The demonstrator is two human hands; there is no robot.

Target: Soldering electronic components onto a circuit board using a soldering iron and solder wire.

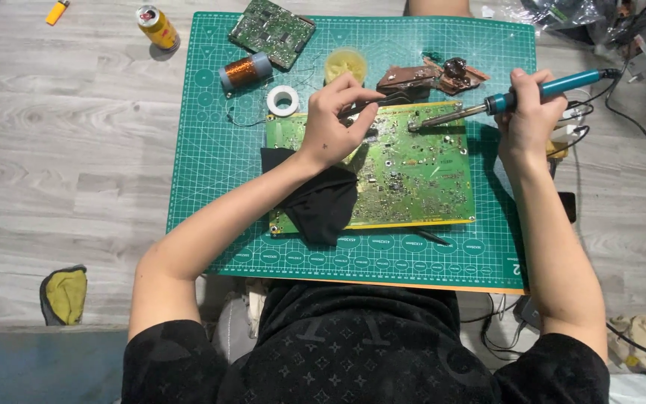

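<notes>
The right hand (526, 112) has a clenched grip on a teal-handled soldering iron (514, 97), its tip resting on the top edge of a large green circuit board (413, 168). The left hand (332, 120) pinches dark tweezers (383, 101) over the same board (a black cloth (319, 198) covers its left corner). The board lies on a green cutting mat (211, 150), near a copper wire spool (246, 71) and a solder reel (283, 99).
</notes>
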